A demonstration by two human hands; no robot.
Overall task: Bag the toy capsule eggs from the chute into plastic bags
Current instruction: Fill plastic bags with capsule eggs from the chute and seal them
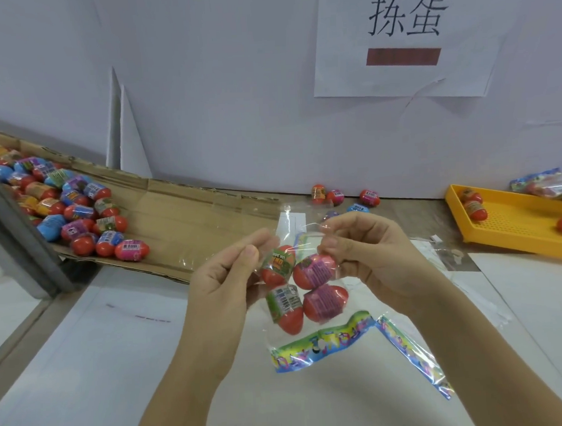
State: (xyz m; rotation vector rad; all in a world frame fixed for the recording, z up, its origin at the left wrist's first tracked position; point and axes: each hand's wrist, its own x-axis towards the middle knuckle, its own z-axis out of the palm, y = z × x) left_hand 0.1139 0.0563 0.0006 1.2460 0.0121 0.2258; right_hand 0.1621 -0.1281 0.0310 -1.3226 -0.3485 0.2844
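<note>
The plastic bag (322, 344) hangs long axis upright above the white table (86, 369), mouth up, with four capsule eggs (289, 302) inside. The left hand (224, 277) and right hand (373, 257) each pinch its top edge. Beyond, loose eggs (77, 210) crowd the cardboard chute (182, 224), and a yellow tray (518, 229) sits far right.

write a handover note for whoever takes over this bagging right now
Hands: left hand and right hand each pinch the mouth of a clear bag holding four eggs.
Stock: a pile of eggs on the cardboard chute; loose eggs by the wall.
Done: one filled bag at the yellow tray.
Left: probably finish this bag, then bag the rest.
</note>
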